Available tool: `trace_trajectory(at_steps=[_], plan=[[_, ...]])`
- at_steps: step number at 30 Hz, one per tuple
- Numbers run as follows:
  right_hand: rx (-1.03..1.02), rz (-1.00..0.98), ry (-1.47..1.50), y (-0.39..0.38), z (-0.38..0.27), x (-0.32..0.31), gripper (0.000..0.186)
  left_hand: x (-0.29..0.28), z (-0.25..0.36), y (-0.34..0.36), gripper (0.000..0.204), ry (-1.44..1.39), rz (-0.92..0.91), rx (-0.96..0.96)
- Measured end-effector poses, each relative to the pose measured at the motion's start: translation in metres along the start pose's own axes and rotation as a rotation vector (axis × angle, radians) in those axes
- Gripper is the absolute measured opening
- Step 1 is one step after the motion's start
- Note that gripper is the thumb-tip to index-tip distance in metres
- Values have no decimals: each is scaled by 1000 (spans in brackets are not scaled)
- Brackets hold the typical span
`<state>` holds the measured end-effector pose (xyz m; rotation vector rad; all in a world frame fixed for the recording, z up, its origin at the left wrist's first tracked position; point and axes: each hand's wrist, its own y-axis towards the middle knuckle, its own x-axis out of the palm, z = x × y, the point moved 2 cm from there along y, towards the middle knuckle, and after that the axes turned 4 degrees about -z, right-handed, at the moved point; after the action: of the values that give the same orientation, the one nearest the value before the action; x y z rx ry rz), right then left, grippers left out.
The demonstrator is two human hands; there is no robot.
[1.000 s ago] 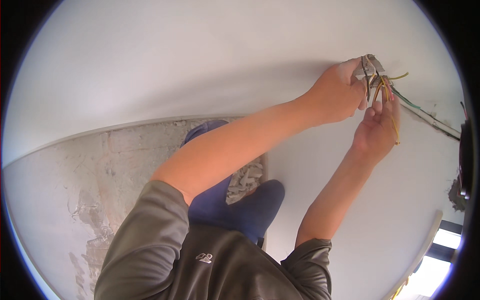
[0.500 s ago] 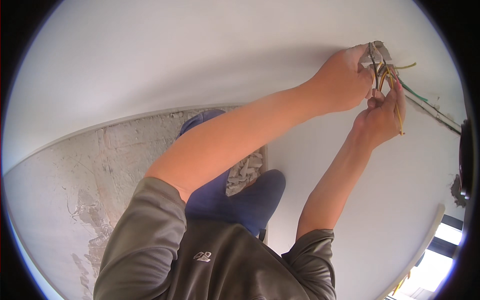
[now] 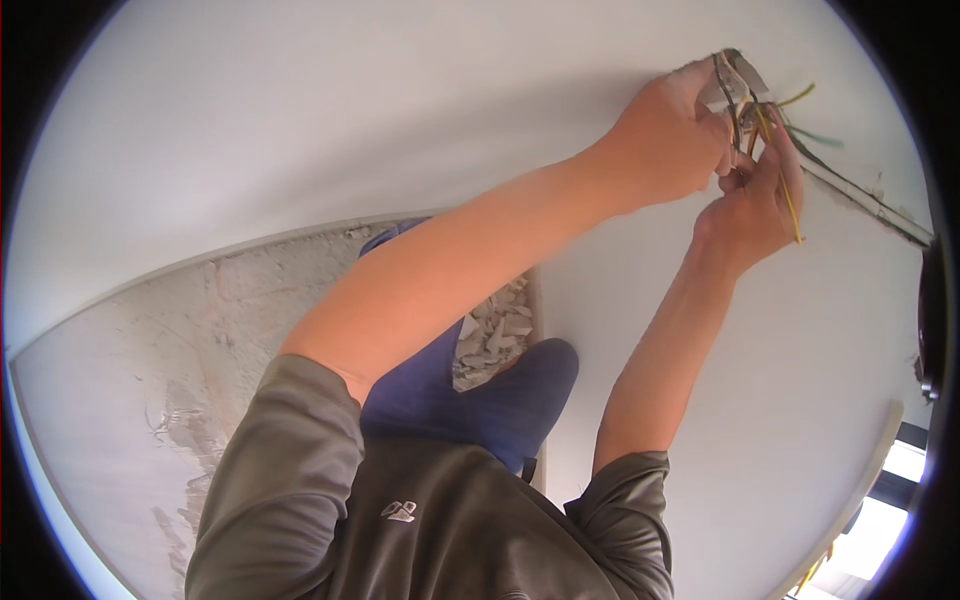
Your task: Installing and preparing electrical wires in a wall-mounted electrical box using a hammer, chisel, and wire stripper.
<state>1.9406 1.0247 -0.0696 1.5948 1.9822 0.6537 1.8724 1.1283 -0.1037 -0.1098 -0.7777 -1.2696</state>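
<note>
Both arms reach up to the right, to a rough-edged wall opening (image 3: 748,72) with several wires coming out of it. My left hand (image 3: 672,140) is closed, its thumb and fingers pinching at a black wire (image 3: 728,92). Just below and to the right, my right hand (image 3: 752,210) has curled fingers around the lower part of the wire bundle. A yellow wire (image 3: 790,195) hangs down across its fingers. Another yellow wire (image 3: 798,95) and a blurred green wire (image 3: 818,138) stick out to the right, free of both hands. The fingertips largely hide the wire ends.
A narrow groove with a strip (image 3: 868,205) runs down the white wall (image 3: 620,310) from the opening. Below lies a stained concrete floor (image 3: 230,310) with broken rubble (image 3: 495,335) against the wall's foot. A dark round-edged object (image 3: 932,320) stands at the far right, above a bright window (image 3: 875,530).
The opening, wires and both hands appear higher and slightly further left in the view. My right fingers have shifted on the bundle, and the green wire is now blurred by motion.
</note>
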Motion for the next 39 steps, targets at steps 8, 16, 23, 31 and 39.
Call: trace_trajectory(at_steps=[8, 16, 23, 31, 39], plan=[[98, -1, 216, 3, 3, 8, 22, 13, 5, 8, 21, -145, 14, 87], [183, -48, -86, 12, -17, 16, 19, 7, 0, 5, 7, -62, 84, 57], [-282, 71, -379, 23, 8, 16, 8, 11, 0, 7, 6, -126, 46, 106], [-316, 59, -473, 26, 11, 14, 9, 19, 3, 10, 7, -167, 76, 99], [428, -214, 71, -5, -74, 1, 8, 31, 7, 10, 17, -155, 244, 82]])
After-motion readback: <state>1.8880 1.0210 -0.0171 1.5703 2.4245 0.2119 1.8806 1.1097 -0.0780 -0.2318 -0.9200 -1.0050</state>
